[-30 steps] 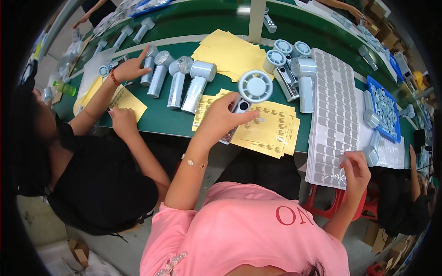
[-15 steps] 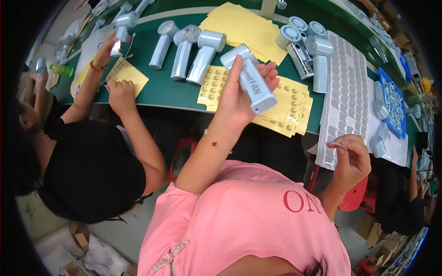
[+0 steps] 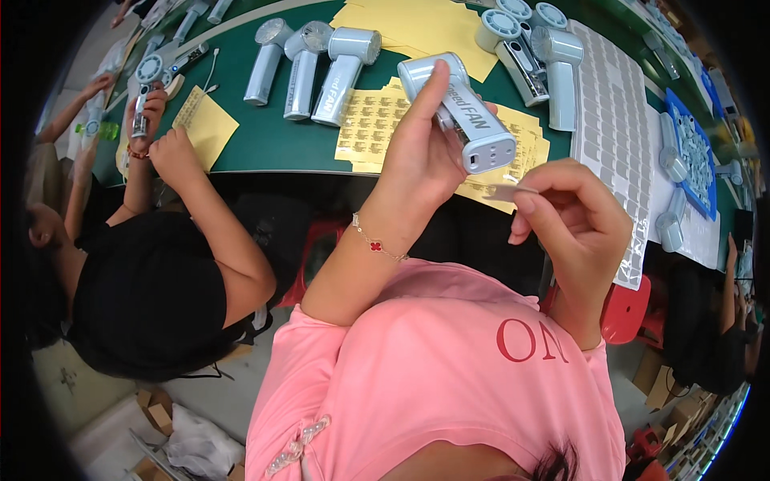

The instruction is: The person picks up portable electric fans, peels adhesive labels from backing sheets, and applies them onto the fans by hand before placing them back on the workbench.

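L hand (image 3: 429, 152) holds a blue fan (image 3: 469, 116), thumb on top & palm below, w/ the flat end tipped to the R. R hand (image 3: 579, 212) pinches a small thin slip (image 3: 504, 192) btwn thumb & finger. Big change: R hand is now higher & more to the L than half a sec ago, so the slip is near the fan's flat end. I can't tell for sure if they touch, but it looks like a gap. L hand is in abt the same spot; the fan is just turned a bit. For the work, I think this means both bits are close enough to meet.

Now the table (image 3: 261, 144), L to R. Near its front edge, a co-worker's hand (image 3: 150, 104) has a fan too, its round face now showing. Then 3 fans (image 3: 300, 84) lie in a row, back from the front edge. Yellow sheets (image 3: 365, 128) sit at the front edge, under the blue fan. More fans (image 3: 559, 104) are further back. A long grey-marked sheet (image 3: 605, 120) pokes past the front edge.
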The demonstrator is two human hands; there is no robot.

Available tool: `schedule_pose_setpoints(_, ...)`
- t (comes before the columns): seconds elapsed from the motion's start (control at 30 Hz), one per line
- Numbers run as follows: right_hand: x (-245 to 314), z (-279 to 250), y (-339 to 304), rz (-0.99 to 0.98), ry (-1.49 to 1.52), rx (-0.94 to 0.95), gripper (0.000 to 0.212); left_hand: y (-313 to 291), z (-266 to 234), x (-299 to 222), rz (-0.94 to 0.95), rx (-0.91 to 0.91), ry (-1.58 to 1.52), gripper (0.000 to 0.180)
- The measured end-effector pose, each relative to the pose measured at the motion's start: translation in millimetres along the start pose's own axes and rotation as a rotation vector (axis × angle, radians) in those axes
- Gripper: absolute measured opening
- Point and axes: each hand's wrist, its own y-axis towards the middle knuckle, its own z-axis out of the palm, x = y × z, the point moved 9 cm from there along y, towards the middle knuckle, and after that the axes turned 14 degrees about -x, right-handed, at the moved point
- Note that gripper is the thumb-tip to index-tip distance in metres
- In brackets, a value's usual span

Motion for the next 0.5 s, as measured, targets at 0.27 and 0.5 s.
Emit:
schedule_pose_setpoints(0.27, 1.1, 3.4, 2.5, -0.102, -0.029, -0.065, 0.010, -4.4, 4.0, 5.9, -0.056, 0.016, -0.011, 0.035)
schedule_pose_setpoints(0.5, 0.8, 8.4, 2.5, -0.145, -0.064, -0.019, 0.010, -7.5, 5.0, 5.9, -0.092, 0.013, -0.014, 0.036)
